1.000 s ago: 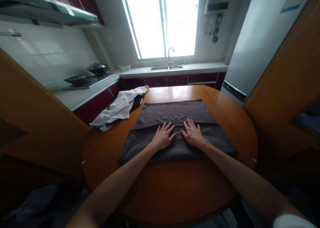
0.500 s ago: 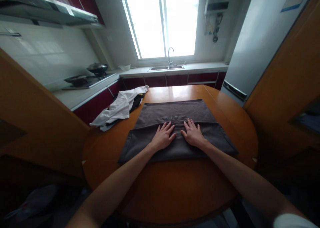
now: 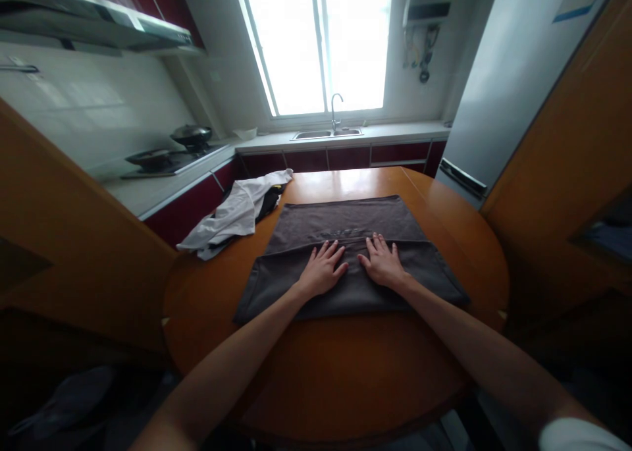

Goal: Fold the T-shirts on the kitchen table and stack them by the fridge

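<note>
A dark grey cloth lies spread on the round wooden table, its near part folded over toward the middle. My left hand rests flat on the folded part, fingers stretched out and slightly apart. My right hand lies flat beside it, fingers spread, fingertips at the fold's edge. Neither hand holds anything.
A white and dark heap of clothes lies at the table's far left edge. Behind are a counter with a sink, a stove with pans, and a fridge at the right. Wooden chair backs flank the table.
My right hand has slid slightly forward over the cloth. The left hand and the cloth are almost unchanged.
</note>
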`<action>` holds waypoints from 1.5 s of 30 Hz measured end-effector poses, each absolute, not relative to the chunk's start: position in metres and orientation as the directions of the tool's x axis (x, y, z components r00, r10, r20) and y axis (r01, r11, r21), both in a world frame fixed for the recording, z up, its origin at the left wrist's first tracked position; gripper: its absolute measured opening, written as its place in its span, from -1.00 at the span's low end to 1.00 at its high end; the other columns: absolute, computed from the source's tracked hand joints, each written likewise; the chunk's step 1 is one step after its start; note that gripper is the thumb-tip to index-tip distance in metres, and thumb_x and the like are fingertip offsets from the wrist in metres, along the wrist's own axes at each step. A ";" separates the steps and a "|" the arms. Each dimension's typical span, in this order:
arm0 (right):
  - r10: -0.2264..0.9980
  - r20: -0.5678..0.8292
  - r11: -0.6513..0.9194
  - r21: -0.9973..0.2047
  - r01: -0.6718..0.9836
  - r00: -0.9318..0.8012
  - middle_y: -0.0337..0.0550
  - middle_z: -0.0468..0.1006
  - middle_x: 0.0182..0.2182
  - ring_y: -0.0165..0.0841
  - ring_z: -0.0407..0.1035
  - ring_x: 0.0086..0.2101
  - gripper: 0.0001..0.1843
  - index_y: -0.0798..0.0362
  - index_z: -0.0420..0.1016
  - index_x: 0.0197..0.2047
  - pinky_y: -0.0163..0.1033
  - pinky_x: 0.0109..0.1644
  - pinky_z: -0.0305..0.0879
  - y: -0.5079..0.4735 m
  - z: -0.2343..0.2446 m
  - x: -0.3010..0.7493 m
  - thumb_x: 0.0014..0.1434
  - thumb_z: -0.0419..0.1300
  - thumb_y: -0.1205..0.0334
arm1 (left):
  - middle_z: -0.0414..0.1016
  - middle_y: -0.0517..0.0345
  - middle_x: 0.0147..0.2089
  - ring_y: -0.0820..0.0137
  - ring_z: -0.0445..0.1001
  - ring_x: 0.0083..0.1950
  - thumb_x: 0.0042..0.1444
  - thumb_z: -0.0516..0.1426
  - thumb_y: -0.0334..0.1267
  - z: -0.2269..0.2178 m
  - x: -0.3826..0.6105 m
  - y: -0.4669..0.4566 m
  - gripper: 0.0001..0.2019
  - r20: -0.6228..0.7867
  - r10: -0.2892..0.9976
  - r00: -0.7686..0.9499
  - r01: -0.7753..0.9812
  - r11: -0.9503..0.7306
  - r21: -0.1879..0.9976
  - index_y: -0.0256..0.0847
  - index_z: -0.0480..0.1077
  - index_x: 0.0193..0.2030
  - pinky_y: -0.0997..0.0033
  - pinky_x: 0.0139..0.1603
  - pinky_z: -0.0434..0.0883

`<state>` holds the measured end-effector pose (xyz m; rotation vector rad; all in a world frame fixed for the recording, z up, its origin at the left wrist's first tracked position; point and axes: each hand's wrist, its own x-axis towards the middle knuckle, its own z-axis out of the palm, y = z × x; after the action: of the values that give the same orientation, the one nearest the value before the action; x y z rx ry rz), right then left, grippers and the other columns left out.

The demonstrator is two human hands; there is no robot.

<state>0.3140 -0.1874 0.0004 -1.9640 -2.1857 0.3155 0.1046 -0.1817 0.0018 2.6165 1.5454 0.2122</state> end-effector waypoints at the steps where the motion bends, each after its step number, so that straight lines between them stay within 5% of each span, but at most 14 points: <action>1: 0.994 0.009 0.103 -0.273 0.956 -0.105 0.10 -0.24 0.50 -0.13 -0.39 0.45 -0.24 0.17 -0.08 0.51 0.25 0.43 -0.37 -0.188 0.001 0.314 0.43 -0.21 -0.12 | -0.07 0.09 0.55 0.09 -0.19 0.56 0.40 -0.13 0.11 0.002 0.105 -0.182 -0.40 0.072 0.876 0.477 0.863 -0.482 0.153 -0.07 0.10 0.48 -0.16 0.48 -0.08; 9: 0.995 -0.016 0.093 -0.291 0.952 -0.102 0.09 -0.24 0.50 -0.14 -0.39 0.46 -0.23 0.18 -0.09 0.51 0.25 0.43 -0.36 -0.190 0.003 0.315 0.43 -0.22 -0.14 | -0.02 0.06 0.54 0.09 -0.18 0.56 0.41 -0.09 0.01 0.017 0.102 -0.190 -0.43 0.215 0.864 0.455 0.879 -0.474 0.049 -0.11 0.10 0.48 -0.16 0.50 -0.17; 18: 0.993 0.062 0.121 -0.380 0.917 -0.105 0.06 -0.19 0.49 -0.12 -0.32 0.45 -0.25 0.13 -0.03 0.51 0.23 0.44 -0.25 -0.195 0.032 0.352 0.41 -0.17 -0.12 | -0.01 -0.05 0.53 0.02 -0.08 0.54 0.36 -0.09 0.16 0.063 0.019 -0.183 -0.33 0.031 0.925 0.378 0.905 -0.377 0.196 -0.18 0.13 0.47 -0.18 0.45 0.02; 24: 0.938 0.229 0.330 -0.359 0.873 -0.260 0.04 0.00 0.46 -0.11 -0.14 0.43 -0.36 0.04 0.13 0.46 0.19 0.44 -0.11 -0.235 0.016 0.421 0.41 -0.07 0.00 | 0.14 0.00 0.48 0.16 0.12 0.48 0.38 -0.04 0.06 0.055 -0.050 -0.230 -0.44 0.201 0.855 0.478 0.816 -0.517 0.260 -0.14 0.24 0.41 0.02 0.44 0.17; 31: 0.847 0.265 0.523 -0.258 0.812 -0.461 -0.04 0.17 0.41 -0.15 -0.05 0.41 -0.36 -0.11 0.11 0.46 0.20 0.45 -0.07 -0.305 0.003 0.477 0.38 0.06 -0.02 | 0.09 0.13 0.51 0.07 0.04 0.51 0.32 0.11 -0.09 0.035 -0.089 -0.302 -0.45 0.232 0.778 0.584 0.782 -0.616 0.096 0.08 0.19 0.44 -0.05 0.40 0.24; 37: 0.797 0.361 0.568 -0.177 0.804 -0.484 -0.05 0.33 0.31 -0.09 0.12 0.34 -0.46 -0.16 0.37 0.31 0.13 0.39 0.15 -0.320 -0.008 0.507 0.29 0.21 -0.01 | 0.47 0.10 0.17 0.16 0.45 0.21 0.22 0.20 -0.06 0.022 -0.122 -0.316 -0.49 0.344 0.786 0.514 0.828 -0.559 0.040 0.13 0.35 0.32 0.20 0.18 0.49; 45: 0.773 0.450 0.555 -0.137 0.821 -0.447 -0.05 0.54 0.03 -0.13 0.39 0.09 -0.75 -0.13 0.54 0.01 -0.01 0.20 0.37 -0.319 -0.020 0.531 0.29 0.21 0.09 | 0.53 0.15 0.05 0.27 0.52 0.09 0.32 0.11 -0.20 0.029 -0.129 -0.310 -0.67 0.329 0.744 0.582 0.782 -0.623 0.026 0.08 0.45 0.19 0.32 0.12 0.52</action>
<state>0.5307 -0.3189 -0.0200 -1.2859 -2.3277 -0.1373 -0.1291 -0.3103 0.0292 2.9008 1.4053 0.5103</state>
